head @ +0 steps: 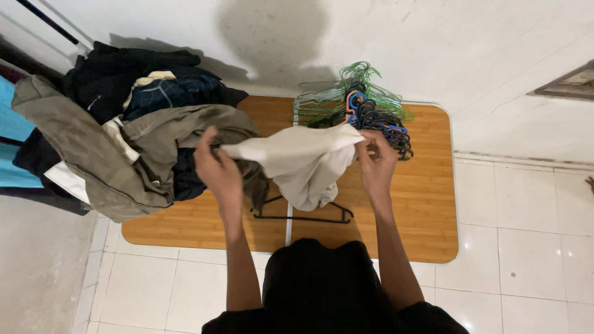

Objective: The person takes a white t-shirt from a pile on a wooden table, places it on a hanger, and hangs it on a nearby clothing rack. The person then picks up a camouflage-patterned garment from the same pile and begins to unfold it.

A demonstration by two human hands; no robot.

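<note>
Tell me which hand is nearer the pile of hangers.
Right. The right hand grips the white garment just below the pile of hangers; the left hand holds the garment's other end, beside the clothes heap.

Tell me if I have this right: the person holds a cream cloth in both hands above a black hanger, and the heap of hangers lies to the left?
Not quite. In the head view the heap of hangers lies on the right, behind the right hand. The rest holds: both hands, left hand too, hold the cream cloth above the black hanger.

Two hands (pixel 218 168), one white garment (pixel 303 162)
</note>
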